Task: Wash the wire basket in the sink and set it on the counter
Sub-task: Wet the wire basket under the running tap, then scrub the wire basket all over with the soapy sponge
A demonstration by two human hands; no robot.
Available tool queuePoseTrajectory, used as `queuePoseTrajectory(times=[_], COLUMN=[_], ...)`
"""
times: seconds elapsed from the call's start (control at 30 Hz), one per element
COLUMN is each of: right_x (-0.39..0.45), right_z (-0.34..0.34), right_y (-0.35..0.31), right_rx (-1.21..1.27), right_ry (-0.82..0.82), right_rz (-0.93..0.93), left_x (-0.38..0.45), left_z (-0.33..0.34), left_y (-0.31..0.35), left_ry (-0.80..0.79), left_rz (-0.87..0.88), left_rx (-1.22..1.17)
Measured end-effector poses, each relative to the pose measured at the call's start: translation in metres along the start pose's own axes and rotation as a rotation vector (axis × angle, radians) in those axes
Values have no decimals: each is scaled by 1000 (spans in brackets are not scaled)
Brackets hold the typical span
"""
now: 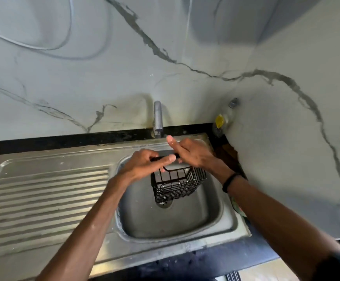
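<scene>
We are holding a black wire basket [178, 184] over the bowl of the steel sink [209, 220], just above the drain [164, 203]. Our left hand [142, 165] is gripping the basket's top rim from nine o'clock, fingers curled round the wire. Our right hand [189, 153] is gripping the same rim from three o'clock, its first finger sticking out toward the tap [157, 118] at twelve o'clock. The two hands are sitting close together on the rim. The basket is hanging tilted beneath them, and we cannot tell whether it is touching the sink floor.

The ribbed draining board [49, 197] is lying at nine o'clock. A clear bottle [224, 120] with a yellow label is standing in the corner at one o'clock on the dark table [187, 128]; its writing is too blurred for us to read. A dark band [229, 181] is circling our right wrist.
</scene>
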State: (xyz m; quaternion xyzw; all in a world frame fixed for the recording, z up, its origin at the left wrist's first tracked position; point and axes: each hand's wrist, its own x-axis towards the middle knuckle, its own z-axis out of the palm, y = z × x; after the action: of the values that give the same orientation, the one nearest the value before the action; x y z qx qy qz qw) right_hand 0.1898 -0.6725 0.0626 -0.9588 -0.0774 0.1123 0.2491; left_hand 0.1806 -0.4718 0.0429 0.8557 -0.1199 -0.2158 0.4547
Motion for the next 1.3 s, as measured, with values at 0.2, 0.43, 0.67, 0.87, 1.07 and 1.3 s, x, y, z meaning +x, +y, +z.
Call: queuePoseTrajectory(times=[0.2,0.43,0.67,0.87,1.07,1.3], right_x=[-3,-20,-106,-130,-135,-155], right_z=[-11,-14,0,23,31,35], right_y=[-3,28,158,201,206,190], right_rx=[93,531,59,-32,42,139], right_ry=[7,425,263,182,254,402], right_rz=[-39,96,555,656,690,724], left_x=[-10,-25,-39,-37,-33,-34], left_z=[20,75,115,134,133,124], left_y=[35,13,0,-9,-20,-18], left_ry=[-19,462,755,883,900,807], left_rz=[-125,-190,-524,-703,-757,-783], left_rx=[181,-103,-740,-1203,-1268,-1358])
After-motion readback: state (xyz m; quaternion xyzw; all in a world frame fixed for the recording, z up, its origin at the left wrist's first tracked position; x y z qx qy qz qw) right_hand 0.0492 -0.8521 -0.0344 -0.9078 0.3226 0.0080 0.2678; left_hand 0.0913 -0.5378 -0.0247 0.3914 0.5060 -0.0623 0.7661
